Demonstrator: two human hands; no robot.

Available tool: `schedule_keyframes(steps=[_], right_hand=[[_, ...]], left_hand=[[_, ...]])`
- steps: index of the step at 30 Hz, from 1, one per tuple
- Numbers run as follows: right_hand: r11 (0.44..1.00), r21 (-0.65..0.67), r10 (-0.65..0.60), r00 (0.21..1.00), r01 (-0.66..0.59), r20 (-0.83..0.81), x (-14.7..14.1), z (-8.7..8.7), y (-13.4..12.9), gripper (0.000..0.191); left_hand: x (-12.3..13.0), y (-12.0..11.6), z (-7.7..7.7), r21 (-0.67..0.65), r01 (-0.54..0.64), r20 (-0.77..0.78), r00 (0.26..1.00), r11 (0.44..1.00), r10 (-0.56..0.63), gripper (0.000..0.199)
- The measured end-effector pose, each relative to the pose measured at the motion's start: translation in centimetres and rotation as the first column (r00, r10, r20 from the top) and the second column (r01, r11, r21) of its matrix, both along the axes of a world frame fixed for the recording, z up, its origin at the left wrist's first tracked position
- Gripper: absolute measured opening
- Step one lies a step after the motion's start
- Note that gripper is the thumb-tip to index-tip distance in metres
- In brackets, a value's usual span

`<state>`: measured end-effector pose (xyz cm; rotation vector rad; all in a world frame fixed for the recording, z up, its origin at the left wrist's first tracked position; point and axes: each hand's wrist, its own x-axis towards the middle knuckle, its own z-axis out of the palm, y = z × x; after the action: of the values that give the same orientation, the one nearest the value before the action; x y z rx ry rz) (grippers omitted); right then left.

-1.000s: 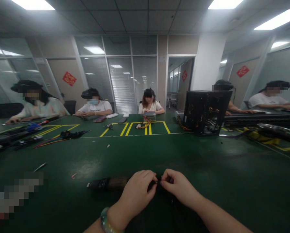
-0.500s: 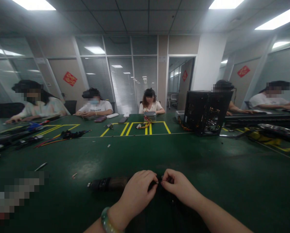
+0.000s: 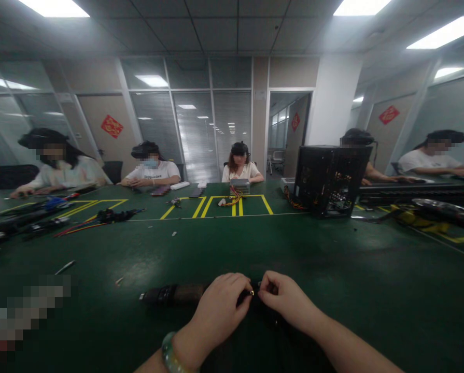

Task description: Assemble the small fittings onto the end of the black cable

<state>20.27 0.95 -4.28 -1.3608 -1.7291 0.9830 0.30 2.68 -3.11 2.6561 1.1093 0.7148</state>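
Observation:
In the head view my left hand [image 3: 222,305], with a green bangle [image 3: 170,352] at the wrist, is closed in a pinch. Between its thumb and forefinger shows a small brass-coloured tip [image 3: 252,293]; the rest of that piece is hidden. My right hand [image 3: 288,300] is also pinched, just to the right and a small gap away. What its fingertips hold is too small and dark to make out. Behind my left hand lies a dark cylindrical tool [image 3: 177,294] with a light metal tip pointing left. Its right end disappears behind the hand.
A black computer case [image 3: 333,181] stands at the far right. Coloured cables [image 3: 107,217] lie on the left, and a pen [image 3: 65,267] nearer. A grey power supply [image 3: 240,184] with wires sits opposite. Several people sit around the green table [image 3: 200,248], which bears yellow tape lines.
Both hands stay almost where they were. The brass-coloured tip at my left fingertips catches more light now.

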Motion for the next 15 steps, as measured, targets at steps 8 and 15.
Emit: schedule_keyframes(steps=[8, 15], right_hand=[[1.000, -0.009, 0.026, 1.000, -0.025, 0.010, 0.15, 0.01, -0.04, 0.007], [1.000, -0.020, 0.009, 0.999, -0.009, 0.047, -0.01, 0.08, -0.13, 0.009]], left_hand=[[-0.07, 0.00, 0.11, -0.014, -0.006, 0.009, 1.000, 1.000, 0.006, 0.012], [-0.08, 0.05, 0.00, -0.013, -0.005, 0.010, 1.000, 1.000, 0.005, 0.011]])
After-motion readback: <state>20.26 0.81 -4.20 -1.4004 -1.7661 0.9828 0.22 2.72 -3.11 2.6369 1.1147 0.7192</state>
